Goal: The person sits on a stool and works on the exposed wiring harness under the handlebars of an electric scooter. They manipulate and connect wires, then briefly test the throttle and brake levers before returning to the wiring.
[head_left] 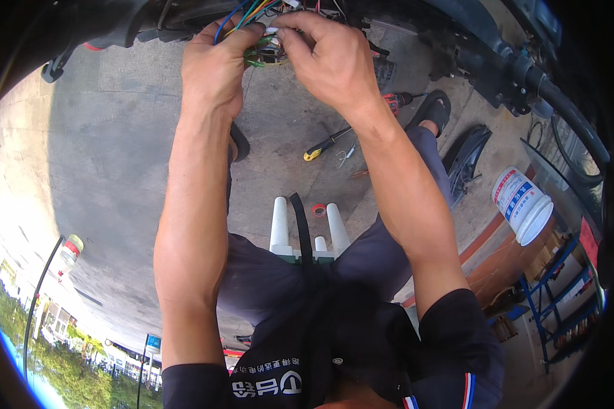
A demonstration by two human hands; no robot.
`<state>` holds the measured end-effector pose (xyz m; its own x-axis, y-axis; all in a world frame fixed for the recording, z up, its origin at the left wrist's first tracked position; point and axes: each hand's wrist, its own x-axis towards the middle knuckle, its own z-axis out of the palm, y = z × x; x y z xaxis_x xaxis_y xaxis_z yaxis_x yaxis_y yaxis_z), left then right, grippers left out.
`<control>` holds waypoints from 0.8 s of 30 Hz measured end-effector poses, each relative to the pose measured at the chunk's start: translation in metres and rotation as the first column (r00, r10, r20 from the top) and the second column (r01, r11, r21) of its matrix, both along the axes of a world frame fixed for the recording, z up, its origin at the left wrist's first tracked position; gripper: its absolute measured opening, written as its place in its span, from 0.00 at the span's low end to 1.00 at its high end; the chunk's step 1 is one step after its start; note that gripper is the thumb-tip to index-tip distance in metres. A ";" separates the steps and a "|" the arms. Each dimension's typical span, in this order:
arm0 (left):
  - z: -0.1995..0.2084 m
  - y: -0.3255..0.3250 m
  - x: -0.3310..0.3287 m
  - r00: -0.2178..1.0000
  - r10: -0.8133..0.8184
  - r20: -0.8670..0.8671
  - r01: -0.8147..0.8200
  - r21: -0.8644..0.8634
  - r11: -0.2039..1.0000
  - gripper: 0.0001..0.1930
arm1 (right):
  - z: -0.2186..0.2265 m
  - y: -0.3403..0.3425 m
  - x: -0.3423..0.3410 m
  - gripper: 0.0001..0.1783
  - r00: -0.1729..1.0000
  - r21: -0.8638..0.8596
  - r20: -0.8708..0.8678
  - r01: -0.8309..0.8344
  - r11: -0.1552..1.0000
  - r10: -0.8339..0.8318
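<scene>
Both my hands are raised at the top of the head view, close together at a bundle of coloured wires point(254, 11) under a dark vehicle body. My left hand point(215, 65) is closed, thumb against fingers, on the wires. Across from it my right hand point(334, 65) pinches a small white connector point(271, 31) between thumb and forefinger. Green-tipped wire ends point(255, 63) hang just below, between the hands. Part of the bundle is hidden behind my fingers, so its exact joints cannot be made out.
On the ground lie a yellow-black screwdriver point(318, 148), a red power drill point(396, 102) and a roll of red tape point(318, 210). A white bucket point(523, 204) stands at the right, near a blue metal rack point(559, 286). Dark vehicle parts point(505, 68) overhang the upper right.
</scene>
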<state>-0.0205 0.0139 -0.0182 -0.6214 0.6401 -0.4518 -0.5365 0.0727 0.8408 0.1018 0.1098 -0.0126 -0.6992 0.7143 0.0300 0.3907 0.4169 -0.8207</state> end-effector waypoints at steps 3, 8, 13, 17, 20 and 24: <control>0.001 -0.001 0.002 1.000 0.014 0.017 -0.014 -0.004 1.000 0.12 | 0.004 -0.002 0.001 0.11 0.999 -0.002 -0.049 -0.007 1.000 0.007; 0.003 -0.001 0.004 0.999 0.044 0.005 -0.044 -0.004 0.999 0.14 | 0.012 -0.001 0.002 0.12 0.999 -0.136 -0.038 -0.009 0.991 0.004; 0.002 0.000 0.003 0.999 0.044 0.000 -0.044 -0.019 0.999 0.12 | 0.008 -0.002 -0.001 0.12 1.000 -0.060 0.011 0.028 0.998 -0.027; 0.002 0.001 0.006 0.995 0.067 -0.074 -0.074 -0.090 0.993 0.11 | 0.000 -0.003 -0.002 0.12 0.998 -0.065 0.044 0.051 0.997 -0.048; 0.002 0.002 0.008 0.989 0.069 -0.132 -0.086 -0.127 0.988 0.12 | -0.003 -0.002 -0.004 0.12 0.998 -0.092 0.018 0.063 0.994 -0.061; 0.003 0.005 0.008 0.983 0.064 -0.173 -0.092 -0.159 0.983 0.13 | -0.001 -0.001 -0.007 0.12 0.998 -0.130 0.023 0.067 0.989 -0.064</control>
